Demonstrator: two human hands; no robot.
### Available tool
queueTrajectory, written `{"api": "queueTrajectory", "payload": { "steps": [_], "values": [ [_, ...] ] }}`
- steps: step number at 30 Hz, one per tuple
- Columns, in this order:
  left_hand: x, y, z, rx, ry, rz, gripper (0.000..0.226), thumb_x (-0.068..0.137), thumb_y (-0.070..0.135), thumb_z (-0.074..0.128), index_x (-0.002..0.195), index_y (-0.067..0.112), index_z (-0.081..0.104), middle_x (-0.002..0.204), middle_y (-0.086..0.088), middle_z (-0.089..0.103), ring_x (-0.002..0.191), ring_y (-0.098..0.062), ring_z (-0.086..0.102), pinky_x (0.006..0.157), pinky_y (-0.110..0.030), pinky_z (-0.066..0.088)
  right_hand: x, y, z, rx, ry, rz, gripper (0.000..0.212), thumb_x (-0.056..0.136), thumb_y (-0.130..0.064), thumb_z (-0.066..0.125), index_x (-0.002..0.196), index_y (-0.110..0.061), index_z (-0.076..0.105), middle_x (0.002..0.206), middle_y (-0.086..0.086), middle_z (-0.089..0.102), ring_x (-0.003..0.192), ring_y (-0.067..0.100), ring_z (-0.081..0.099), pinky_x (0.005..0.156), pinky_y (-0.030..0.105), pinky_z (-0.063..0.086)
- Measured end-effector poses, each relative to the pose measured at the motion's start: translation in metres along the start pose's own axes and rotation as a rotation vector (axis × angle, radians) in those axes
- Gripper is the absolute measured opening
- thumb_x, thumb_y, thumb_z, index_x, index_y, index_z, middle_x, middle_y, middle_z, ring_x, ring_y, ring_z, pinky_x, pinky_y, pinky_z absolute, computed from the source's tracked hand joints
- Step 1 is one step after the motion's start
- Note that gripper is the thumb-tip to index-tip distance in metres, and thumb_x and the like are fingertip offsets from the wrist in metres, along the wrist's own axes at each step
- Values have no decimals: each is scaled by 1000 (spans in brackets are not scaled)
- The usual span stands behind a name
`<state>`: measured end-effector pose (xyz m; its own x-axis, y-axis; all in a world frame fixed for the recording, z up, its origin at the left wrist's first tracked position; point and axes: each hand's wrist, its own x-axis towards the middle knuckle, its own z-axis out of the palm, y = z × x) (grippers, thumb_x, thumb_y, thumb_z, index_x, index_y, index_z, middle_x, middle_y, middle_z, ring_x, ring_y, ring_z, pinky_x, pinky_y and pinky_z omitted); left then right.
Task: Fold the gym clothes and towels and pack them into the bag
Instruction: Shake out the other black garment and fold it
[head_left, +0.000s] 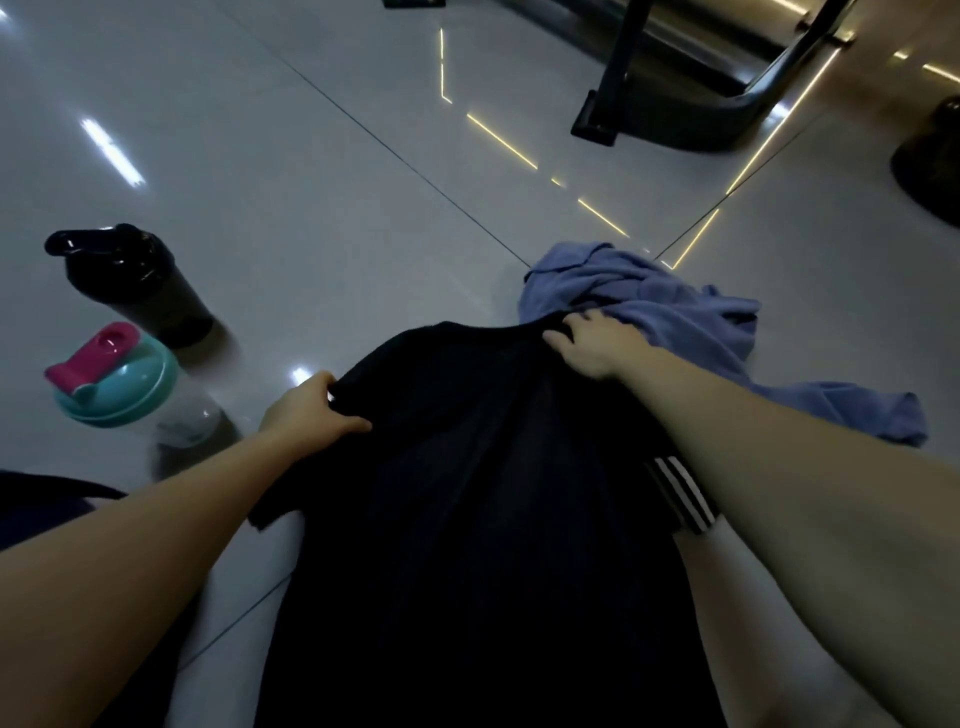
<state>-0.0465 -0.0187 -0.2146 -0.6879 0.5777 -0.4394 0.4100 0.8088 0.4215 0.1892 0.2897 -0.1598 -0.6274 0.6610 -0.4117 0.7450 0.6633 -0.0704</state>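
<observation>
A black garment (467, 467) with white stripes on its right side lies spread on the glossy tiled floor in front of me. My left hand (306, 405) grips its far left corner, thumb on top of the cloth. At the far right corner my right hand (592, 343) pinches the fabric edge. Just behind and to the right of that hand lies a crumpled lavender-blue cloth (675, 312), partly under the black garment and my right forearm. No bag is clearly in view.
At the left stand two shaker bottles: a black one (135, 286) and a clear one with a teal lid and pink cap (124, 384). A dark machine frame (675, 93) stands at the back right. A dark object (930, 156) sits at the right edge.
</observation>
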Motion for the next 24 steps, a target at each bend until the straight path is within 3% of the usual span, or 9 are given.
{"api": "queueTrajectory", "payload": {
  "steps": [2, 4, 9, 11, 14, 16, 18, 21, 24],
  "values": [
    [-3, 1, -1, -7, -36, -12, 67, 64, 48, 91, 111, 22, 51, 101, 1, 60, 91, -21, 61, 75, -34, 47, 11, 16, -9, 49, 13, 46, 77, 96, -68, 28, 155, -20, 33, 161, 14, 31, 147, 37, 29, 119, 54, 24],
    [-6, 2, -4, 1, -91, -47, 67, 62, 45, 93, 109, 18, 56, 100, 0, 63, 92, -22, 62, 76, -35, 49, 10, 24, -14, 57, 90, 58, 73, 97, -65, 32, 153, -18, 35, 159, 16, 33, 146, 39, 31, 118, 53, 27],
    [-23, -10, -15, 12, -142, -146, 51, 63, 36, 94, 102, 12, 71, 87, -3, 70, 79, -21, 66, 76, -35, 55, -48, -27, 4, -141, 359, -165, 41, 94, -26, 54, 130, -8, 54, 136, 20, 50, 117, 41, 52, 93, 49, 46],
    [-30, -13, -21, -125, -107, -137, 41, 64, 29, 94, 95, 12, 74, 88, -6, 73, 81, -23, 69, 81, -39, 58, -78, -59, 28, -178, 303, -346, 40, 89, -23, 55, 126, -9, 56, 133, 18, 52, 113, 40, 54, 89, 46, 47],
    [-38, -12, -35, -295, -55, -119, 24, 71, 18, 90, 87, 15, 72, 87, -7, 75, 81, -25, 72, 82, -39, 60, -119, -97, 70, -185, 84, -510, 56, 96, -32, 51, 148, -16, 41, 157, 16, 33, 140, 37, 37, 110, 46, 37],
    [-41, -13, -44, -303, -18, -110, 21, 74, 16, 87, 88, 15, 71, 88, -8, 74, 80, -25, 71, 79, -38, 59, -137, -103, 90, -234, -87, -475, 67, 103, -45, 43, 160, -23, 17, 168, 11, 9, 153, 33, 15, 121, 50, 22],
    [-44, -14, -53, -290, 45, -120, 23, 76, 16, 86, 87, 13, 66, 87, -11, 71, 79, -26, 68, 70, -35, 56, -149, -97, 101, -294, -189, -389, 71, 104, -51, 38, 162, -25, 5, 169, 9, -2, 155, 32, 4, 123, 52, 16],
    [-47, -13, -61, -307, 155, -159, 28, 76, 17, 84, 84, 14, 58, 85, -12, 65, 76, -28, 64, 62, -32, 49, -162, -82, 110, -305, -248, -252, 78, 103, -47, 43, 161, -23, -3, 169, 9, -8, 155, 33, 1, 122, 53, 17],
    [-46, -14, -61, -445, 173, -246, 26, 78, 14, 82, 75, 14, 56, 82, -14, 65, 79, -32, 67, 67, -36, 57, -168, -85, 108, -259, -346, -163, 90, 99, -43, 53, 161, -25, -10, 167, 8, -19, 155, 34, -7, 121, 54, 20]
  ]
}}
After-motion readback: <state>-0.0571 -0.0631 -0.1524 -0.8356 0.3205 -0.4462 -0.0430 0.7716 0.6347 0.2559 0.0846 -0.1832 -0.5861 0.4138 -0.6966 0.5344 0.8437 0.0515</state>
